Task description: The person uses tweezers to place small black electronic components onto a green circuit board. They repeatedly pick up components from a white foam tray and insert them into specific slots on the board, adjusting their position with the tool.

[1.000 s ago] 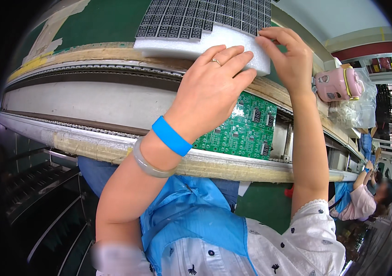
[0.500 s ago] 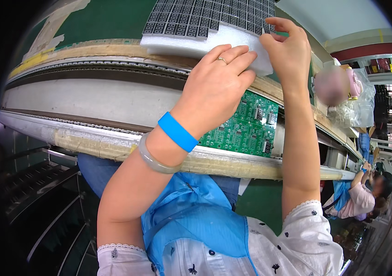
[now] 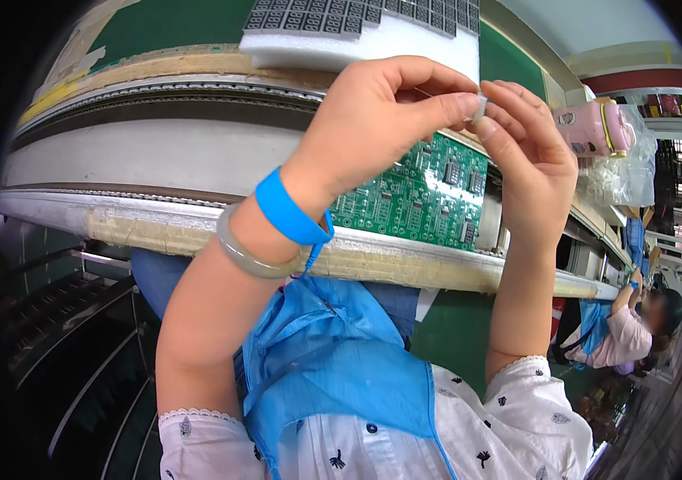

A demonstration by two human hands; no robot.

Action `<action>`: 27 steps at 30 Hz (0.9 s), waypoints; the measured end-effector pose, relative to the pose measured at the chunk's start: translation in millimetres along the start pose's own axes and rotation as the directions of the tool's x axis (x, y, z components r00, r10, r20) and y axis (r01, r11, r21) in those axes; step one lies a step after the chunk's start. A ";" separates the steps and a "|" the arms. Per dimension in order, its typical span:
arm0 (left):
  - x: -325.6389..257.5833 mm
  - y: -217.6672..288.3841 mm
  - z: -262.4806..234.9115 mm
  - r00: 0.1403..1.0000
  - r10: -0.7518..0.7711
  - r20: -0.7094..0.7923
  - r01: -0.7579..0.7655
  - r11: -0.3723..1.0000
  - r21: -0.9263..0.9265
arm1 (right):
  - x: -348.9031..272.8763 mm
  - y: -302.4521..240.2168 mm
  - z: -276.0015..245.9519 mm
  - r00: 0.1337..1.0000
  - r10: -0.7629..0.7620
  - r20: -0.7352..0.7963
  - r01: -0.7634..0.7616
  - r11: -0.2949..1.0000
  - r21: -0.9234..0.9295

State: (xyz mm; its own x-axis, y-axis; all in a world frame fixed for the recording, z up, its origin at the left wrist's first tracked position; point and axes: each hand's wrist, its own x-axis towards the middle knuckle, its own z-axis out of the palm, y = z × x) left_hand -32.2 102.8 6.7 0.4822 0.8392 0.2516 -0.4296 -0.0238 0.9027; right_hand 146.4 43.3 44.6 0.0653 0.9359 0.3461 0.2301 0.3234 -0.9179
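My left hand (image 3: 381, 112) and my right hand (image 3: 529, 152) meet above a green circuit board (image 3: 421, 200) that lies on the conveyor line. Between the fingertips of both hands sits a small pale component (image 3: 479, 106), pinched from each side. My left wrist wears a blue band (image 3: 289, 212) and a pale bangle (image 3: 249, 248). Beyond the hands lies a white foam block (image 3: 357, 44) covered with rows of dark grey components (image 3: 341, 14).
The conveyor's grey belt (image 3: 157, 156) and taped front rail (image 3: 157, 232) run left to right. A pink device in a clear bag (image 3: 597, 132) sits at the right. Another person (image 3: 637, 328) works farther down the line. Dark racks (image 3: 61, 336) lie at lower left.
Both hands have left the white foam block and come back toward me, meeting over the green board with a small component between their fingertips.
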 end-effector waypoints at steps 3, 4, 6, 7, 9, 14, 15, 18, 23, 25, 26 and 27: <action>-2.1 -0.3 -2.1 0.982 -0.160 0.097 0.164 0.985 -0.042 | -11.7 0.9 -0.2 0.990 -0.137 0.041 0.141 0.981 -0.130; -1.0 -1.4 -4.0 0.975 -0.186 0.125 0.193 0.980 -0.044 | -13.9 -1.2 -1.2 0.985 -0.163 0.058 0.171 0.965 -0.198; -0.6 -2.8 -5.8 0.957 -0.231 0.177 0.240 0.970 -0.032 | -18.1 -2.7 -2.1 0.968 -0.238 0.076 0.249 0.919 -0.305; -0.9 -3.4 -6.1 0.947 -0.250 0.203 0.260 0.965 -0.023 | -21.0 -3.8 -3.4 0.963 -0.253 0.093 0.270 0.900 -0.343; -1.3 -4.5 -6.1 0.929 -0.269 0.253 0.286 0.958 -0.031 | -25.7 -6.0 -6.2 0.950 -0.283 0.130 0.311 0.855 -0.415; -1.1 -9.3 -3.7 0.898 -0.306 0.317 0.316 0.949 0.023 | -34.4 -9.4 -13.2 0.954 -0.272 0.126 0.298 0.815 -0.498; -2.2 -9.4 -1.5 0.908 -0.303 0.290 0.296 0.953 0.068 | -35.7 -9.1 -14.9 0.958 -0.266 0.110 0.285 0.828 -0.484; -5.2 -11.4 2.1 0.951 -0.215 0.221 0.135 0.935 0.329 | -43.5 -5.2 -29.6 0.974 -0.199 0.110 0.227 0.834 -0.503; -5.2 -24.9 -9.3 0.920 0.000 0.391 -0.322 0.569 0.757 | -57.5 10.1 -45.8 0.937 -0.141 0.319 0.321 0.707 -0.630; -6.1 -23.6 -10.1 0.905 -0.052 0.421 -0.324 0.555 0.766 | -62.3 13.7 -45.4 0.938 -0.098 0.333 0.304 0.694 -0.653; -6.6 -22.9 -10.1 0.897 -0.079 0.435 -0.326 0.547 0.771 | -63.1 15.3 -45.8 0.931 -0.096 0.351 0.319 0.682 -0.658; -7.4 -22.7 -10.4 0.892 -0.077 0.445 -0.338 0.539 0.771 | -64.0 17.0 -45.5 0.924 -0.096 0.370 0.334 0.671 -0.662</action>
State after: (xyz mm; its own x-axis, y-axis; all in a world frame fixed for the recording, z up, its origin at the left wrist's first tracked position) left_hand -34.0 102.7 -19.3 0.8030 0.5089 0.3102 0.1944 -0.7156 0.6709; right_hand 190.3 -17.5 15.6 -0.3204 0.8857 0.3359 0.8189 0.4373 -0.3718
